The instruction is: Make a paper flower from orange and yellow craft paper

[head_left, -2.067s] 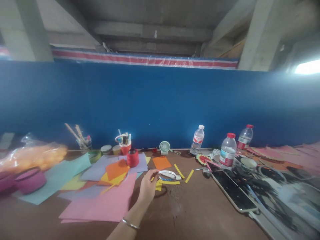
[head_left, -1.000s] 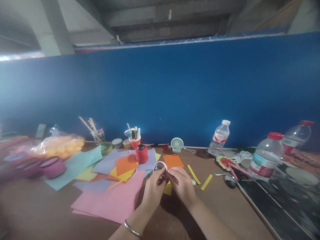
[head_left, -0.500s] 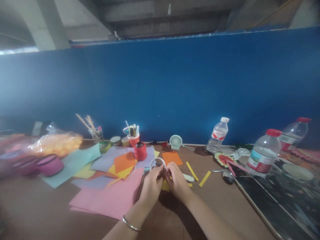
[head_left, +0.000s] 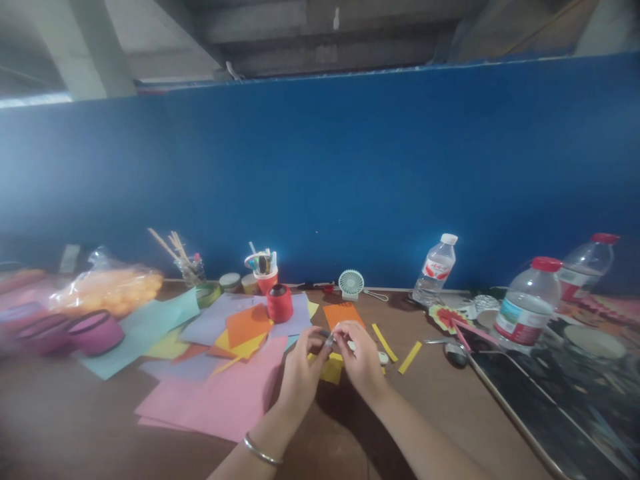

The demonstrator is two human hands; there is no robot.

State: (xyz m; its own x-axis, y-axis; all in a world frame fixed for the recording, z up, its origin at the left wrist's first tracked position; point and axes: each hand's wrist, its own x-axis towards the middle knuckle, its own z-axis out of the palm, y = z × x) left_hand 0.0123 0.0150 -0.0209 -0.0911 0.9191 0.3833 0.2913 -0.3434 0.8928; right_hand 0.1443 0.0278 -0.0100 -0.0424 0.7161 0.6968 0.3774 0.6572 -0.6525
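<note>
My left hand point(head_left: 301, 368) is closed around a white ring, apparently a tape roll point(head_left: 327, 335), now turned so that little of it shows. My right hand point(head_left: 361, 357) meets it from the other side, thumb and fingers pinched at the roll's edge. What exactly lies between the fingertips is too small to make out. Beneath the hands is a piece of yellow paper point(head_left: 331, 371). A white-handled object point(head_left: 383, 358) lies partly hidden behind my right hand.
Coloured paper sheets point(head_left: 215, 400) spread to the left, with a red thread spool point(head_left: 280, 303) behind. A small fan point(head_left: 351, 285) stands at the back. Yellow strips point(head_left: 410, 357), a water bottle point(head_left: 526, 313) and a dark tray-like panel point(head_left: 530, 407) are on the right.
The white ring stood up as an arc above my left hand; it has tipped down between the hands. More of the yellow paper beneath shows.
</note>
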